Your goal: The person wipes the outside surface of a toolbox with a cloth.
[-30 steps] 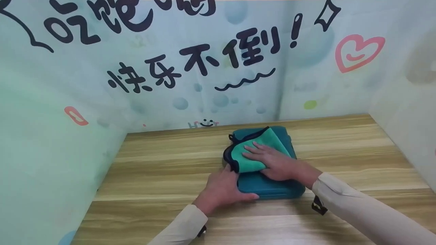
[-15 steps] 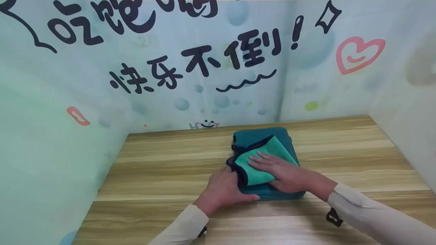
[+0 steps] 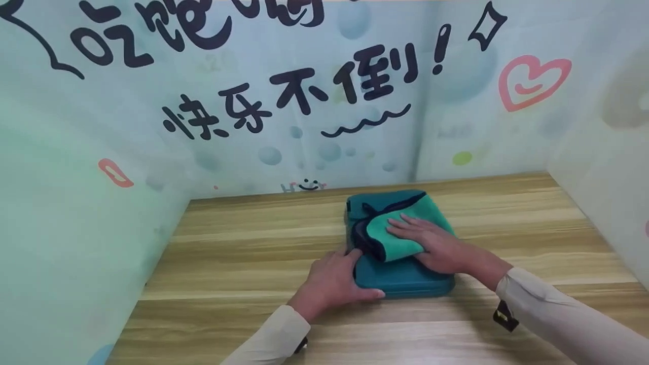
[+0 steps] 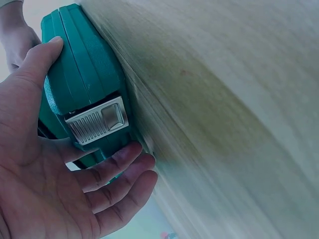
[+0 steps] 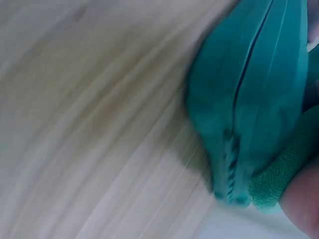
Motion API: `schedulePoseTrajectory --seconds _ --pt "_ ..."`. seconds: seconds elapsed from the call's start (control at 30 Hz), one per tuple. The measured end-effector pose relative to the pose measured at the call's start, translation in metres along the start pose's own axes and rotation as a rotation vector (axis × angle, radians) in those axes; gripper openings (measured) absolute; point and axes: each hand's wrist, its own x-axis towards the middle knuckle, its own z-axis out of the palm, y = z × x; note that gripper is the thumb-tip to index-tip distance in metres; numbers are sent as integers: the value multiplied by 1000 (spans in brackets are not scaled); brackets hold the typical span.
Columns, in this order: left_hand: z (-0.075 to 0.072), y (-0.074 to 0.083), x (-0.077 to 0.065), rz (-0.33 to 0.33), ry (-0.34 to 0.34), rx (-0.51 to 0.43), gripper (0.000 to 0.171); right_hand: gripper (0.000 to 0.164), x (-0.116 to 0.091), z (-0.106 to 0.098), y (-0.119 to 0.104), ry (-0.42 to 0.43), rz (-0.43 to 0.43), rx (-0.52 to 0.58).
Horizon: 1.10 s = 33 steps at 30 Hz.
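A teal hard plastic case (image 3: 405, 281) lies flat on the wooden table, with a metal latch (image 4: 98, 121) on its left side. Across its lid is a folded green cloth (image 3: 395, 246) with a dark edge. My right hand (image 3: 436, 246) presses flat on the cloth, fingers spread. At the case's near left corner, my left hand (image 3: 332, 279) holds it, thumb on the front and fingers along the latch side. In the right wrist view the hinge side of the case (image 5: 229, 99) shows, the cloth (image 5: 279, 184) hanging over its edge.
The wooden table (image 3: 243, 253) spreads around the case. A printed backdrop (image 3: 253, 167) with dark lettering rises behind it, and pale side walls (image 3: 76, 243) close in left and right.
My right hand has slid the cloth over the lid, first toward me and rightward, then back away from me and further right. The left hand stays at the case's corner.
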Motion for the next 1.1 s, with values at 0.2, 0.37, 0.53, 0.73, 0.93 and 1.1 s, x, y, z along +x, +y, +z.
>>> schedulePoseTrajectory --seconds 0.2,0.37,0.53,0.73,0.93,1.1 --pt "0 -1 1 -14 -8 -33 113 61 4 -5 15 44 51 13" --pt "1 -3 1 -7 -7 -47 115 61 8 -5 22 76 63 -7" --pt "2 -6 1 -6 -11 -30 116 64 10 -3 26 59 68 -27" --pt "2 -8 1 -3 -19 -21 118 65 7 -2 26 50 76 -10" --pt "4 -8 2 1 -6 -23 118 67 4 -2 24 57 60 -33" --pt "4 -7 1 3 -1 -19 116 66 0 -1 19 57 65 -42"
